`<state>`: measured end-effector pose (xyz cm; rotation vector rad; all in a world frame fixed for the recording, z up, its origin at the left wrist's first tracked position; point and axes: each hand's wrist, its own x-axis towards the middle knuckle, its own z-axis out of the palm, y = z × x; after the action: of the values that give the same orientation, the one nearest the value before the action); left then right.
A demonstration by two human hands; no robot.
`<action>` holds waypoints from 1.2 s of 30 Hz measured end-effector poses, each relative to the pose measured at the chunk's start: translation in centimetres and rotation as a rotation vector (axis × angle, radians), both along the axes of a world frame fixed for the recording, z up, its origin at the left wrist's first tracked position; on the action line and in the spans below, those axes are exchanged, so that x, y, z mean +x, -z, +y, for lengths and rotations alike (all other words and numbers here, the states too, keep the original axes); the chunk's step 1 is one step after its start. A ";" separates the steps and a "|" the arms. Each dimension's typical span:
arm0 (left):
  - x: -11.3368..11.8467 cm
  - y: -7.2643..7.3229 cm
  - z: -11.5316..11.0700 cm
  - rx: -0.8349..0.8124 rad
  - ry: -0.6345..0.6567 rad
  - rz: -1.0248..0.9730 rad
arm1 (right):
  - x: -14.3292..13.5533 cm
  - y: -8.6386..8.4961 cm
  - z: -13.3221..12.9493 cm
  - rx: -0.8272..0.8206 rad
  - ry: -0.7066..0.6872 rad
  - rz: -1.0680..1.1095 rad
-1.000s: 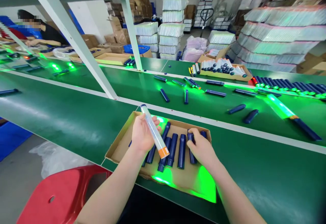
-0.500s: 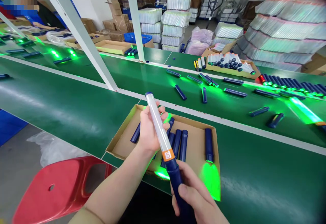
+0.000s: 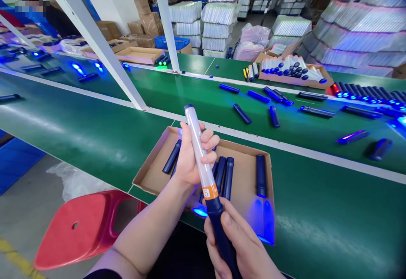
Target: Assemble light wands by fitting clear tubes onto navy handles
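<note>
A light stick [image 3: 203,160] with a whitish tube, an orange band marked 5 and a dark blue handle slants across the middle of the view. My left hand [image 3: 192,156] wraps its fingers round the whitish tube below the dark cap. My right hand [image 3: 233,236] grips the dark blue handle lower down. Beneath both hands a shallow cardboard tray [image 3: 149,177] lies on the green table. It holds several dark blue handles, among them one at the right wall [image 3: 261,175] that throws blue light. My left forearm hides part of the tray.
More handles [image 3: 242,114] lie on the green conveyor [image 3: 196,93] beyond a pale rail. A box of light sticks [image 3: 294,74] stands at the far right. White posts [image 3: 95,42] rise at left. A red stool [image 3: 72,228] is at lower left, and a person [image 3: 57,17] is at far left.
The lights have turned from green to blue. Handles on the conveyor have shifted right. My left hand's fingers have closed further round the tube, and the stick has come slightly more upright.
</note>
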<state>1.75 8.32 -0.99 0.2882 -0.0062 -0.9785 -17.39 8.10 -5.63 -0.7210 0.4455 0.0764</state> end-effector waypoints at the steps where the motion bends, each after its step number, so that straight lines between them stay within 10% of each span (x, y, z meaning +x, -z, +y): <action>1: -0.1 0.0 -0.2 0.017 0.012 -0.011 | -0.1 0.0 0.0 -0.005 0.002 0.006; 27: -3.7 1.3 -4.4 0.202 0.135 -0.184 | -0.7 1.8 0.7 -0.302 0.202 0.203; 30: -3.6 2.9 -4.5 0.402 0.116 -0.385 | 0.9 0.9 -4.6 -0.566 0.226 0.126; 33: -2.7 5.1 -2.3 0.649 0.005 -0.749 | 4.0 -0.4 -15.6 -1.179 0.354 0.292; 36: -0.7 6.6 1.7 0.873 -0.248 -1.009 | 7.4 -1.9 -27.6 -1.365 0.395 0.495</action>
<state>1.01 10.06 -7.59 1.5253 -0.4601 -0.4530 -9.94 -19.46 -3.72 -1.9495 1.1302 -0.4830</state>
